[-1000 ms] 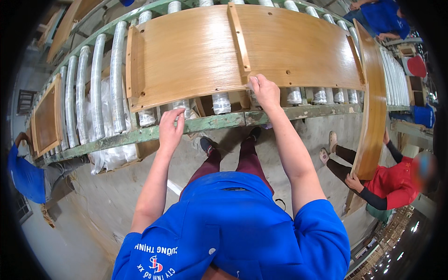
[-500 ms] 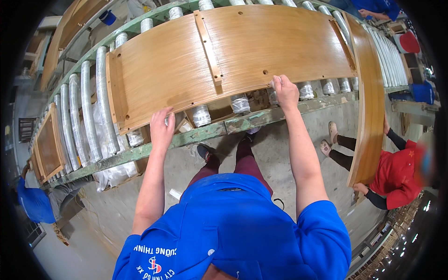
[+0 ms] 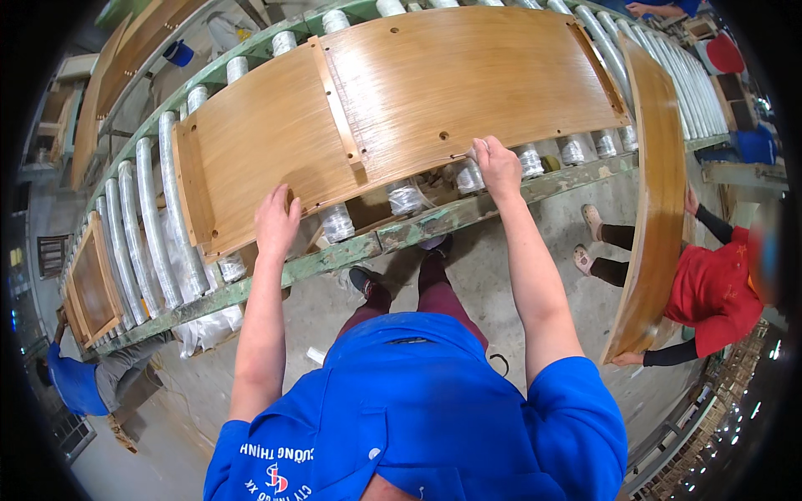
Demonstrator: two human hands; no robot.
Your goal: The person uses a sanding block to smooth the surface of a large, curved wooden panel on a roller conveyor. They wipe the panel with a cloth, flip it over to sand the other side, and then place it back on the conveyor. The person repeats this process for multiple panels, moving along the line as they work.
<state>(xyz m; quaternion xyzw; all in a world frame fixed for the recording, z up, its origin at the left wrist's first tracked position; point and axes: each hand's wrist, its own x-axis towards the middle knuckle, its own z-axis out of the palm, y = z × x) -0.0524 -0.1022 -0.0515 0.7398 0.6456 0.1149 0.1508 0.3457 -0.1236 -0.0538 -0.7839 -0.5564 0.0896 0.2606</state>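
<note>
A long brown wooden panel (image 3: pixel 401 83) lies on the roller conveyor, with a wooden cleat (image 3: pixel 338 108) across its face and end strips. My left hand (image 3: pixel 277 221) rests at its near edge, left of the cleat, fingers spread loosely over the edge and holding nothing. Right of the cleat, my right hand (image 3: pixel 499 171) is closed in a pinch around a thin metal tool (image 3: pixel 458 156). The tool's tip points left along the near edge, below a dark hole in the panel. Its grip is hidden in my fingers.
The green conveyor rail (image 3: pixel 334 255) runs between me and the plastic-wrapped rollers (image 3: pixel 159 221). At right, a person in red (image 3: pixel 710 284) holds a tall wooden panel (image 3: pixel 656 200). A framed panel (image 3: pixel 92 280) lies at far left, near a person in blue (image 3: pixel 77 380).
My view has shifted, so the conveyor and panel appear lower and farther left. My left hand reaches further onto the panel's edge. The right hand has slid slightly right along it, exposing the tool.
</note>
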